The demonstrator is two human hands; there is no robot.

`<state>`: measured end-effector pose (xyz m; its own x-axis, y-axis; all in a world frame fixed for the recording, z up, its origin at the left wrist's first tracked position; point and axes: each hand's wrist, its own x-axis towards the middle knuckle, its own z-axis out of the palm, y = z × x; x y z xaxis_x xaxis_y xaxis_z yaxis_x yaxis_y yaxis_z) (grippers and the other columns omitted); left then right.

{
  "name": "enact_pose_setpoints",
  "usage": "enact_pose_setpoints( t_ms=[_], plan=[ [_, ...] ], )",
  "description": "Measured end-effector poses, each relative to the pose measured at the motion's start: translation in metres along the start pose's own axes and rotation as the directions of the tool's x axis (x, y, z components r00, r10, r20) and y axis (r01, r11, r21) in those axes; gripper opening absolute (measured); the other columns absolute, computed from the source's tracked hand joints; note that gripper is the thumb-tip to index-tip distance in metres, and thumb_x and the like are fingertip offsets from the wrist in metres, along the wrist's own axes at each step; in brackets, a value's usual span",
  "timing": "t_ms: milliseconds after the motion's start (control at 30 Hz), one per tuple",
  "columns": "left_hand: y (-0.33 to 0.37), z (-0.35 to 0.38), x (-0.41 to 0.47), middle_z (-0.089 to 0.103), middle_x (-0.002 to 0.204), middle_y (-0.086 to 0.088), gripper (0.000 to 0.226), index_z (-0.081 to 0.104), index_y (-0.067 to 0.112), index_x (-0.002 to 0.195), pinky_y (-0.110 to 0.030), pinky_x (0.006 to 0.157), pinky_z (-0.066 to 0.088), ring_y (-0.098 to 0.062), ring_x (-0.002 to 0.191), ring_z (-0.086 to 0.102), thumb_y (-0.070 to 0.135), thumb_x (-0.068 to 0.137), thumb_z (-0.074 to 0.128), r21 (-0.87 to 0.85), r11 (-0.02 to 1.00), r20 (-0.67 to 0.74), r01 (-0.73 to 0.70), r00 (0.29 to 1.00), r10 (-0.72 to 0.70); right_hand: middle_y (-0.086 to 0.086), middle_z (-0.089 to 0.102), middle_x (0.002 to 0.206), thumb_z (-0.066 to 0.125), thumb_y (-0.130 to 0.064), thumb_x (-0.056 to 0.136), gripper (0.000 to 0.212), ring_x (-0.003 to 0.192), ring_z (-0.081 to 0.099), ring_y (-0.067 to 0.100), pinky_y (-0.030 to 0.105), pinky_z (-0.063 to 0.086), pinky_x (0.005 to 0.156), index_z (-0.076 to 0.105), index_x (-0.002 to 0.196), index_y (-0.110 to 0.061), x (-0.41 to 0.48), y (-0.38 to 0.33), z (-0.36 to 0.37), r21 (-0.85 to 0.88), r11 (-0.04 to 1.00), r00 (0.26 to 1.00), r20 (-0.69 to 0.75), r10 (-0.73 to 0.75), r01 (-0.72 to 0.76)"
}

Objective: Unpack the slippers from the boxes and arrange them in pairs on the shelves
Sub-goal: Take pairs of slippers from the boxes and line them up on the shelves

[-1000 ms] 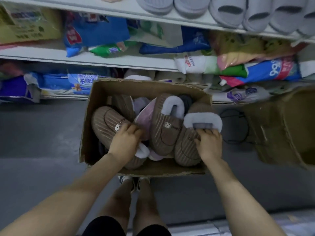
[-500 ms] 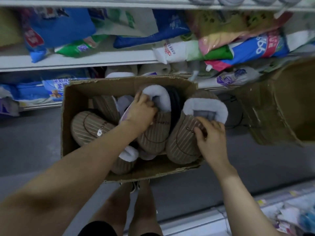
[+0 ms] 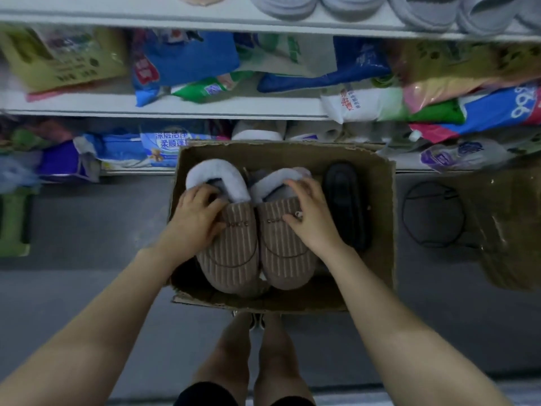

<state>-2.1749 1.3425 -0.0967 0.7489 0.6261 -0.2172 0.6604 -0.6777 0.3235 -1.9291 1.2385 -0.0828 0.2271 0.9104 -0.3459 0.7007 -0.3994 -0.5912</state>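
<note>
An open cardboard box (image 3: 380, 200) stands on the floor in front of the shelves. Two brown ribbed slippers with pale fluffy collars lie side by side over it, toes toward me. My left hand (image 3: 196, 218) grips the left brown slipper (image 3: 231, 259) at its collar. My right hand (image 3: 310, 218) grips the right brown slipper (image 3: 287, 259) the same way. A dark slipper (image 3: 345, 197) lies inside the box at the right. What is under the brown pair is hidden. Grey slippers (image 3: 351, 4) sit on the top shelf (image 3: 146, 22).
The middle shelf (image 3: 87, 105) and the bottom shelf hold many soft plastic packages. A second cardboard box (image 3: 512, 230) lies on its side at the right, with a black wire ring (image 3: 433, 213) on the grey floor beside it. My legs are below the box.
My left hand left the slipper at the box's left and took another by the collar. Both hands brought two brown slippers together side by side. The camera view shifted.
</note>
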Motion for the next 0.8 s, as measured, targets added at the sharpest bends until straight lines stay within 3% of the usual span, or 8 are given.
enact_pose_setpoints(
  t_ms=[67, 133, 233, 300, 367, 533, 667, 800],
  plan=[
    [0.016, 0.012, -0.019, 0.032, 0.146, -0.022, 0.055, 0.044, 0.012, 0.139, -0.055, 0.112, 0.029, -0.042, 0.137, 0.029, 0.026, 0.087, 0.06, -0.193, 0.964, -0.144, 0.183, 0.966, -0.212, 0.0, 0.006, 0.16, 0.072, -0.018, 0.086, 0.085, 0.147, 0.018, 0.023, 0.042, 0.032, 0.116, 0.021, 0.152, -0.033, -0.006, 0.003, 0.024, 0.075, 0.99, 0.989, -0.068, 0.129, -0.123],
    [0.037, 0.012, -0.033, 0.016, 0.155, -0.019, 0.078, 0.024, 0.016, 0.151, -0.048, 0.114, 0.024, -0.037, 0.143, 0.018, 0.027, 0.086, 0.066, -0.425, 0.827, -0.163, 0.368, 0.868, -0.47, 0.003, 0.01, 0.16, 0.076, -0.03, 0.083, 0.095, 0.144, 0.025, 0.028, 0.045, 0.035, 0.113, 0.012, 0.154, -0.033, -0.014, 0.009, 0.034, 0.265, 0.888, 0.911, -0.073, 0.406, -0.375],
    [0.051, 0.025, -0.05, 0.024, 0.154, -0.013, 0.101, 0.012, 0.022, 0.152, -0.051, 0.109, 0.035, -0.033, 0.137, 0.032, 0.055, 0.076, 0.069, -0.639, 0.519, 0.126, 0.568, 0.742, -0.658, 0.003, 0.035, 0.152, 0.07, -0.057, 0.08, 0.097, 0.135, 0.041, 0.03, 0.045, 0.04, 0.108, 0.012, 0.154, -0.031, -0.033, 0.019, 0.042, 0.425, 0.692, 0.802, 0.169, 0.573, -0.584],
    [0.05, 0.03, -0.06, 0.035, 0.15, -0.008, 0.112, 0.008, 0.031, 0.151, -0.053, 0.104, 0.042, -0.03, 0.132, 0.042, 0.077, 0.065, 0.062, -0.669, 0.421, 0.263, 0.613, 0.725, -0.636, -0.001, 0.04, 0.151, 0.063, -0.064, 0.082, 0.093, 0.134, 0.044, 0.027, 0.046, 0.04, 0.109, 0.012, 0.154, -0.034, -0.045, 0.025, 0.044, 0.455, 0.631, 0.772, 0.271, 0.574, -0.629],
    [0.049, 0.027, -0.064, 0.037, 0.149, -0.006, 0.113, 0.003, 0.04, 0.15, -0.054, 0.103, 0.043, -0.028, 0.131, 0.044, 0.079, 0.061, 0.061, -0.688, 0.387, 0.303, 0.613, 0.728, -0.615, -0.005, 0.038, 0.152, 0.061, -0.063, 0.084, 0.087, 0.134, 0.044, 0.026, 0.05, 0.041, 0.108, 0.011, 0.153, -0.043, -0.053, 0.029, 0.041, 0.498, 0.572, 0.752, 0.326, 0.573, -0.652],
    [0.045, 0.008, -0.057, 0.044, 0.143, -0.002, 0.092, 0.015, 0.039, 0.151, -0.05, 0.106, 0.041, -0.025, 0.129, 0.045, 0.028, 0.081, 0.074, -0.785, 0.274, 0.325, 0.555, 0.746, -0.581, -0.003, 0.048, 0.143, 0.068, -0.035, 0.09, 0.075, 0.125, 0.05, 0.024, 0.049, 0.047, 0.102, 0.024, 0.151, -0.04, -0.058, 0.022, 0.016, 0.599, 0.536, 0.792, 0.325, 0.516, -0.595],
    [0.048, -0.021, -0.054, 0.051, 0.125, -0.002, 0.082, 0.034, 0.039, 0.143, -0.054, 0.09, 0.052, -0.026, 0.117, 0.052, 0.003, 0.08, 0.072, -0.877, 0.071, 0.366, 0.475, 0.757, -0.542, 0.0, 0.046, 0.144, 0.071, -0.026, 0.087, 0.075, 0.128, 0.048, 0.025, 0.052, 0.044, 0.103, 0.027, 0.147, -0.036, -0.063, 0.008, -0.005, 0.603, 0.602, 0.844, 0.268, 0.465, -0.523],
    [0.055, -0.052, -0.058, 0.051, 0.122, -0.007, 0.08, 0.036, 0.035, 0.142, -0.052, 0.092, 0.051, -0.029, 0.114, 0.054, -0.004, 0.081, 0.068, -0.9, 0.139, 0.299, 0.414, 0.816, -0.495, 0.002, 0.047, 0.142, 0.068, -0.02, 0.089, 0.068, 0.127, 0.048, 0.024, 0.051, 0.046, 0.102, 0.031, 0.144, -0.035, -0.079, -0.008, -0.035, 0.591, 0.688, 0.896, 0.154, 0.416, -0.421]
  ],
)
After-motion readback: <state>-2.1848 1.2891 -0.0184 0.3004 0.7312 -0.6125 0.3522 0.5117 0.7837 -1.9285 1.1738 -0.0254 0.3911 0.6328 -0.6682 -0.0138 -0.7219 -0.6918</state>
